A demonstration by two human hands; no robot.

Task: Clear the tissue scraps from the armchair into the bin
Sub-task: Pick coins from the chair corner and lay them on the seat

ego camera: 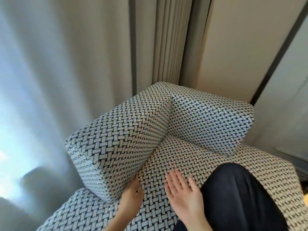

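Left hand (132, 194) probing armchair (175, 157) seam at 7 o'clock, grip unclear; right hand (183, 187) hovering flat, grip wide, empty. Sweeping crevice slowly.

Black-and-white basketweave armchair (166, 130), pale grey curtain (66, 64), cream wall (241, 47), perhaps navy trousers (236, 197).
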